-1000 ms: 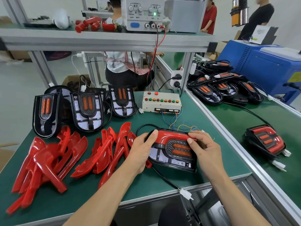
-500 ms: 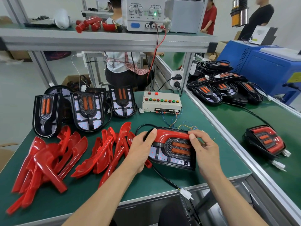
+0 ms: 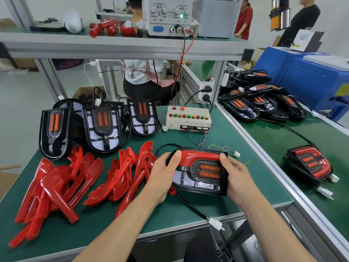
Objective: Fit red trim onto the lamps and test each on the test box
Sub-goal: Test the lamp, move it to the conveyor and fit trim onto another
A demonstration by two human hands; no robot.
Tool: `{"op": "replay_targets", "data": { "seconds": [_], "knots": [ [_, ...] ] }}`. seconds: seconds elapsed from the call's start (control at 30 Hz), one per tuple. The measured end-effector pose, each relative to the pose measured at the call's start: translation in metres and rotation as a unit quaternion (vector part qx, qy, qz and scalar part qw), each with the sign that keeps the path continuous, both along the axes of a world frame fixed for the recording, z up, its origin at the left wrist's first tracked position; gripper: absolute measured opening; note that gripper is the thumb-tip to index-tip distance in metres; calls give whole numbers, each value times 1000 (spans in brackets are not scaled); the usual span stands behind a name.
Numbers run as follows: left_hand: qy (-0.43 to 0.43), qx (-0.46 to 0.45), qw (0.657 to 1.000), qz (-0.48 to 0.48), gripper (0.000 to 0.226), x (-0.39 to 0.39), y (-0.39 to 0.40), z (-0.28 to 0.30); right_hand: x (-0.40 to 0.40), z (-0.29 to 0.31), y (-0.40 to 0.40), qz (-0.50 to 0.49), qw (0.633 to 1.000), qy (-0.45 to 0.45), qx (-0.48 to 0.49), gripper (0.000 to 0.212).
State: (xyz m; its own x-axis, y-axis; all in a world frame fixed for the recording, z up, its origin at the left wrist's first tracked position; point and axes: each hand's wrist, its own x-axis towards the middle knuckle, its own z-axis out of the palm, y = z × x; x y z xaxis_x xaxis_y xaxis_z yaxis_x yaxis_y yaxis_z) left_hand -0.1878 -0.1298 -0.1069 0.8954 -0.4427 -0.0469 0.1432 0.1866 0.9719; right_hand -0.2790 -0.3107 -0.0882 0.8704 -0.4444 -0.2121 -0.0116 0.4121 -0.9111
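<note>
A black lamp (image 3: 203, 178) lies flat on the green table (image 3: 181, 214) in front of me, with a red trim (image 3: 198, 155) along its far edge. My left hand (image 3: 162, 174) grips the lamp's left end, thumb pressing on the trim. My right hand (image 3: 236, 176) grips the right end, thumb on the trim's right tip. The white test box (image 3: 188, 119) with coloured buttons stands behind the lamp. Its loose wires and white plug (image 3: 236, 154) lie by the lamp. Several loose red trims (image 3: 62, 184) are heaped at the left.
Three untrimmed lamps (image 3: 103, 127) lean at the back left. A trimmed lamp (image 3: 309, 162) lies on the right-hand table, with several more lamps (image 3: 260, 103) behind it. The held lamp's cable ends in a white connector (image 3: 216, 223) at the table's front edge. A power supply (image 3: 168, 16) sits on the shelf.
My right hand slid down from the lamp's top right corner to grip its right end. The lamp shifted slightly toward me.
</note>
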Motion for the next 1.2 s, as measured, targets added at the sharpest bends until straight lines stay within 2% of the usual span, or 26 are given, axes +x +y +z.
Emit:
{"op": "replay_targets", "data": {
  "seconds": [0.27,0.4,0.6,0.73,0.77,0.8,0.83,0.9,0.97,1.0,1.03,1.07,1.13,1.2],
  "knots": [
    [44,-6,999,-10,44,3,-3,1,1,7,0,-15,999,19,-28,31],
    [77,-12,997,-8,33,5,-1,0,1,7,2,-24,999,23,-31,29],
    [87,-1,996,-7,33,7,-2,3,2,6,2,-22,999,39,0,28],
    [80,7,997,-8,33,8,0,4,3,8,-6,8,995,76,-71,27],
    [73,8,997,-10,32,8,1,5,4,8,-8,9,987,92,-128,32],
    [61,14,998,-12,31,7,0,6,4,9,-10,1,967,108,-229,42],
    [43,23,999,-15,31,6,0,8,4,13,-10,-8,926,123,-357,54],
    [-3,50,998,-24,31,3,-2,11,5,21,-3,-9,816,103,-569,65],
    [-45,67,996,-22,33,0,-4,13,12,29,4,37,719,69,-691,61],
    [-54,68,996,-19,36,-2,-5,15,16,32,8,72,688,67,-719,54],
    [-50,61,997,-17,39,-3,-5,16,20,36,10,108,685,72,-717,43],
    [-32,45,998,-19,44,-3,-4,18,23,40,12,144,701,80,-694,35],
    [28,-9,999,-30,53,-4,0,21,28,44,8,173,738,89,-646,30],
    [53,-45,997,-23,52,-4,4,23,29,45,4,168,772,99,-605,34]
  ]
}}
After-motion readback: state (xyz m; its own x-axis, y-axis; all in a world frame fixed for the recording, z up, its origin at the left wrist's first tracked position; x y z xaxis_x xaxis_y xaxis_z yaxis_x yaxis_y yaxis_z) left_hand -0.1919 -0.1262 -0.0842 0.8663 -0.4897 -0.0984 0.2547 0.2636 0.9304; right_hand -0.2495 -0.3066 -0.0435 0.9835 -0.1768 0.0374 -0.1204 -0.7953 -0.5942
